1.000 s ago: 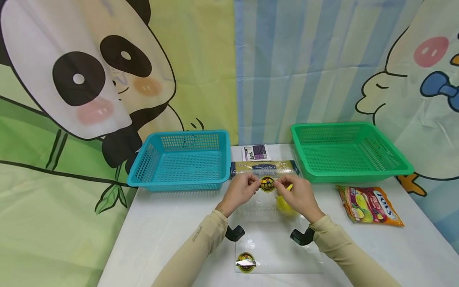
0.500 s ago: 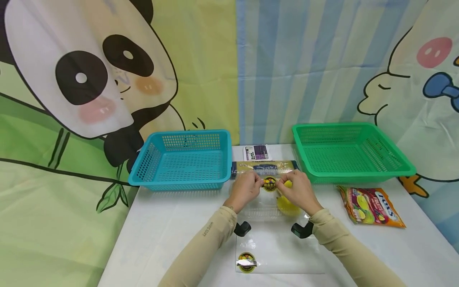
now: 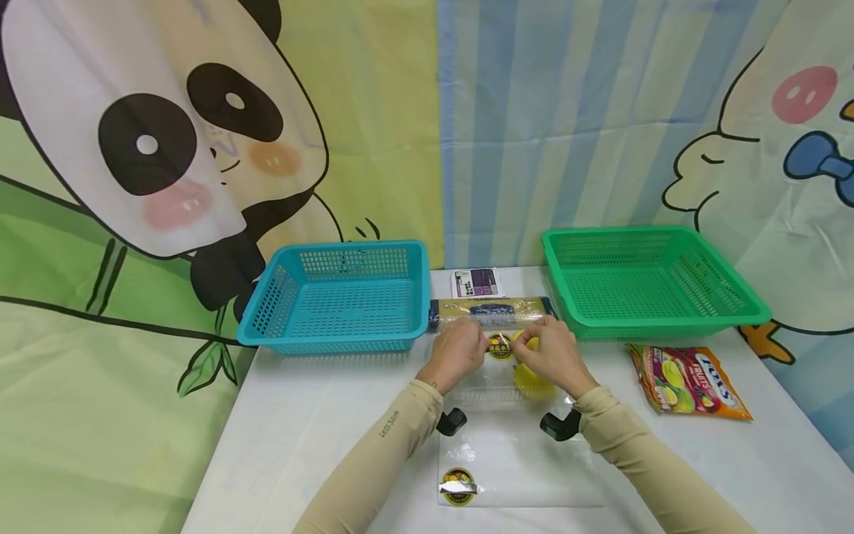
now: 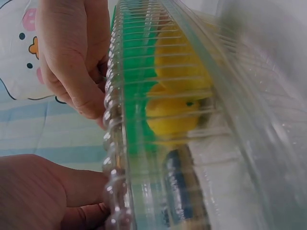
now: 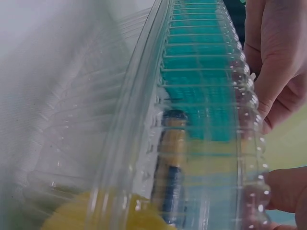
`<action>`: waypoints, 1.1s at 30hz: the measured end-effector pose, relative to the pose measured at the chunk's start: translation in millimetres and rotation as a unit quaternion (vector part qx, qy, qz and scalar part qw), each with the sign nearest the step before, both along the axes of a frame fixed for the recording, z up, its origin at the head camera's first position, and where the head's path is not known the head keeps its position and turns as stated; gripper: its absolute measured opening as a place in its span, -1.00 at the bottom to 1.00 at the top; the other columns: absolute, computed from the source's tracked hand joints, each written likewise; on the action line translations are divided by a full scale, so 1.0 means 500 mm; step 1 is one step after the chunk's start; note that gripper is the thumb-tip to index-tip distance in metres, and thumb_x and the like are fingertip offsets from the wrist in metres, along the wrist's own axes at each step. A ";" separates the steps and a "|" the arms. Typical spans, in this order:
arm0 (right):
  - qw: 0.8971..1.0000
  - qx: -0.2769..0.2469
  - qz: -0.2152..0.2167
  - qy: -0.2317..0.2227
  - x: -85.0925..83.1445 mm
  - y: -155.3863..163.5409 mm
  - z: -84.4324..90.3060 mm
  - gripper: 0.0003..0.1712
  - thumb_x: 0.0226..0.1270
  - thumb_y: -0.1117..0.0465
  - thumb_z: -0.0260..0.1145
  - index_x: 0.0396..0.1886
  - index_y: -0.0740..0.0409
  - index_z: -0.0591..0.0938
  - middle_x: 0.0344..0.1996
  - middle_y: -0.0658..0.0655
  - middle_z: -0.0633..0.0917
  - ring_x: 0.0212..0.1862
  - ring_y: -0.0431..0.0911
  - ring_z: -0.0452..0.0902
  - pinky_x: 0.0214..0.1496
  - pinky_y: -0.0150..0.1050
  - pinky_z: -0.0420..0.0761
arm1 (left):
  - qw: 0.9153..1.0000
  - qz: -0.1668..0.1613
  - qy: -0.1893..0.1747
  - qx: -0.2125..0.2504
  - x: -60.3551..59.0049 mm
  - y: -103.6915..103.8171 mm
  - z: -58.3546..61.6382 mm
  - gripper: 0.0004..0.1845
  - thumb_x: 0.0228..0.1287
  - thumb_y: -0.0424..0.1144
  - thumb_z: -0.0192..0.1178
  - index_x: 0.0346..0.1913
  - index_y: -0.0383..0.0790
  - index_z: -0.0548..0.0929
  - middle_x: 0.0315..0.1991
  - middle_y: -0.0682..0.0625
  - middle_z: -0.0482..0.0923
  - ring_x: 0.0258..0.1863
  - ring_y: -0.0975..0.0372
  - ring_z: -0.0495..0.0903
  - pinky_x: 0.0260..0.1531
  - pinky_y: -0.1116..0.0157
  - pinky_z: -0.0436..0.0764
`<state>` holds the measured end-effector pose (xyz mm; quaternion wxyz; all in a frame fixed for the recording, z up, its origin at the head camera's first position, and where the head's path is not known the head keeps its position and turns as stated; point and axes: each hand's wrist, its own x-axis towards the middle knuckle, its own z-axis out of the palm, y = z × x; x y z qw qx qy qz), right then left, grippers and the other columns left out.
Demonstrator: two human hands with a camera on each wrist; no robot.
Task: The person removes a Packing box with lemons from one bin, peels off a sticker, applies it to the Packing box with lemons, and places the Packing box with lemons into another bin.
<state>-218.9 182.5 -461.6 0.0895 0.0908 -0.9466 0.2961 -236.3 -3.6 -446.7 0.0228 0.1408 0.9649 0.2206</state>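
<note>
Round label (image 3: 500,345), sides behind fingers (image 3: 477,344) — yellow thing (image 3: 531,382) part-hidden

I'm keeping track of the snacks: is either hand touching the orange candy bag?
No, the left hand and right hand are at the round sticker, while the candy bag lies apart on the table.

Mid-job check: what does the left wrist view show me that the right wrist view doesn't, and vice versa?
Only the left wrist view shows the green basket, seen through clear plastic, and the cartoon chick printed on the backdrop.

Only the right wrist view shows the turquoise basket, also seen through the plastic.

Both show the clear ribbed plastic container, a rounded yellow object that I cannot identify for certain, the gold-and-blue package, and parts of the left hand and right hand.
</note>
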 end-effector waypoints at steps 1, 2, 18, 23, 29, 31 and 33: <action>1.000 0.002 -0.001 0.000 0.000 -0.001 -0.001 -0.78 0.19 0.15 0.38 -0.64 0.03 0.69 -0.14 0.30 0.68 0.01 0.29 0.49 0.03 0.25 0.38 | 1.000 -0.004 0.002 -0.010 0.000 0.000 0.001 -0.77 0.41 -0.18 0.24 -0.45 -0.13 0.68 -0.41 0.06 0.56 -0.37 0.22 0.51 -0.35 0.27 0.57; 1.000 0.005 -0.002 0.001 -0.001 -0.002 -0.001 -0.77 0.19 0.14 0.38 -0.64 0.02 0.69 -0.13 0.30 0.68 0.01 0.29 0.49 0.01 0.24 0.38 | 1.000 -0.007 0.003 -0.017 0.000 0.000 0.001 -0.76 0.41 -0.18 0.24 -0.46 -0.14 0.68 -0.41 0.05 0.55 -0.37 0.21 0.51 -0.36 0.26 0.58; 0.999 0.031 -0.004 0.008 0.000 -0.009 -0.014 -0.76 0.20 0.15 0.40 -0.65 0.01 0.64 -0.17 0.21 0.65 -0.05 0.21 0.44 -0.08 0.08 0.28 | 0.998 -0.018 0.025 -0.063 -0.001 0.003 -0.005 -0.74 0.37 -0.23 0.24 -0.53 -0.12 0.68 -0.39 0.03 0.56 -0.39 0.19 0.53 -0.44 0.23 0.61; 0.999 0.040 -0.010 0.011 0.001 -0.012 -0.015 -0.76 0.21 0.15 0.39 -0.64 0.01 0.63 -0.22 0.18 0.62 -0.10 0.18 0.42 -0.13 0.03 0.25 | 0.998 -0.016 0.025 -0.064 -0.001 0.005 -0.007 -0.77 0.37 -0.22 0.26 -0.48 -0.13 0.70 -0.38 0.04 0.58 -0.38 0.20 0.54 -0.42 0.25 0.62; 0.999 0.044 -0.009 0.013 0.000 -0.010 -0.017 -0.76 0.20 0.17 0.39 -0.64 0.01 0.61 -0.25 0.18 0.62 -0.12 0.17 0.43 -0.14 0.02 0.25 | 0.997 -0.019 0.028 -0.064 0.000 0.006 -0.007 -0.80 0.38 -0.21 0.27 -0.43 -0.14 0.71 -0.36 0.04 0.58 -0.37 0.21 0.55 -0.41 0.26 0.62; 0.999 0.043 -0.008 0.013 0.001 -0.009 -0.017 -0.75 0.21 0.16 0.40 -0.64 0.01 0.61 -0.25 0.18 0.62 -0.13 0.17 0.43 -0.14 0.01 0.25 | 0.997 -0.020 0.028 -0.065 0.000 0.005 -0.009 -0.82 0.38 -0.20 0.27 -0.40 -0.15 0.72 -0.35 0.04 0.59 -0.36 0.21 0.55 -0.39 0.26 0.63; 0.999 0.042 -0.006 0.012 0.002 -0.009 -0.017 -0.73 0.22 0.15 0.42 -0.64 0.01 0.60 -0.26 0.17 0.61 -0.14 0.15 0.42 -0.15 -0.01 0.25 | 0.997 -0.019 0.034 -0.067 0.002 0.004 -0.010 -0.83 0.38 -0.19 0.27 -0.38 -0.15 0.72 -0.34 0.04 0.60 -0.35 0.20 0.57 -0.37 0.25 0.64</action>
